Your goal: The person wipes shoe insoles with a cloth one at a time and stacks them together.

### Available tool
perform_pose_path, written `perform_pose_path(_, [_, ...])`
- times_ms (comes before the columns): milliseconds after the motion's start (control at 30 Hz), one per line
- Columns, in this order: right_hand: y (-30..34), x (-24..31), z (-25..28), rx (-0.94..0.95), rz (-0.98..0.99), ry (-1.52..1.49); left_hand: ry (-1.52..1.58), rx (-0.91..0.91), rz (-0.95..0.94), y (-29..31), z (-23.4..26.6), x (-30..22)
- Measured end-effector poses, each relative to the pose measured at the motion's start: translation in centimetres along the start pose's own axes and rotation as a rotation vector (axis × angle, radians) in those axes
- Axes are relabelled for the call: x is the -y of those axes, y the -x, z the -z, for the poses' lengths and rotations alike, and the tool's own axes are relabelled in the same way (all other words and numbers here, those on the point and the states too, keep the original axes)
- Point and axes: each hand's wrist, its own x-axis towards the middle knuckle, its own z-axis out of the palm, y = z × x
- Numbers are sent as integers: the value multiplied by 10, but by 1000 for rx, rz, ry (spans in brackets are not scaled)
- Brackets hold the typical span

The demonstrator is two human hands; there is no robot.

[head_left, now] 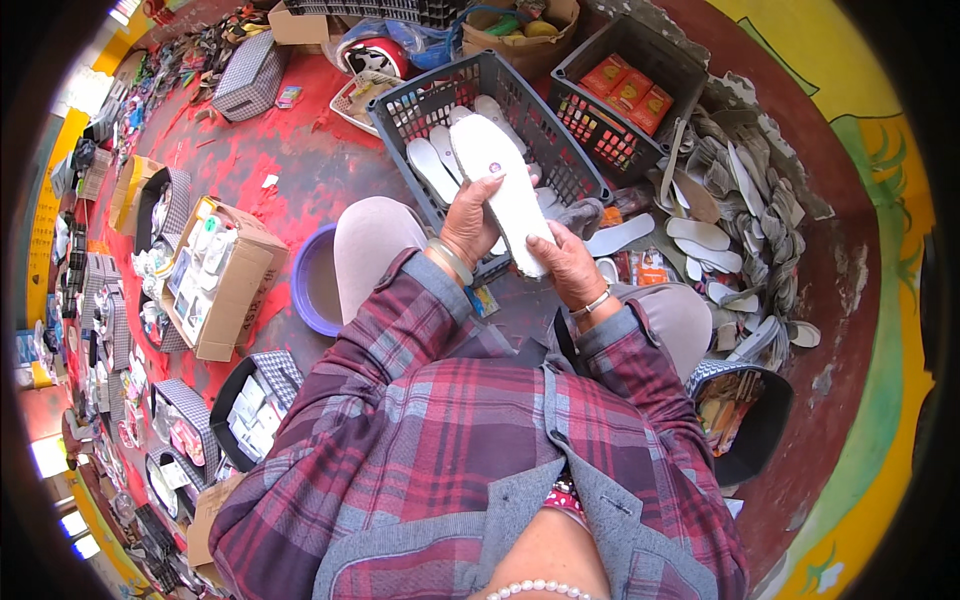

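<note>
A white shoe insole [497, 160] with a small round purple mark is held up between my two hands. My left hand [468, 222] grips its left edge, thumb on top near the middle. My right hand [574, 266] pinches the lower end, thumb on the upper face. Under and beyond the insole stands a dark plastic crate [395, 112] with more white insoles [432, 168] lying in it. The fingers beneath the insole are mostly hidden.
Right of the crate, grey and white insoles [745, 200] are heaped along the wall. A second crate [590, 125] holds orange boxes [628, 92]. A purple basin [312, 285] and a cardboard box [240, 295] stand left; a dark bin [765, 425] is near my right side.
</note>
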Motion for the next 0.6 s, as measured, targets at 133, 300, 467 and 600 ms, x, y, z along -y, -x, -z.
perform_pose_path(133, [-6,-6,5,-56,12,30,-56,-79,-61,-1,1,8])
perform_pose_path(300, [-13,-26,13,-251,246,683,-156,-142,-183,-2,8,15])
perform_pose_path(467, [-18,-34,13,-275,306,617,-200,-117,-227,-4,6,15])
perform_pose_path(600, [-10,-24,1,-259,265,532,8,-154,-55,-6,4,17])
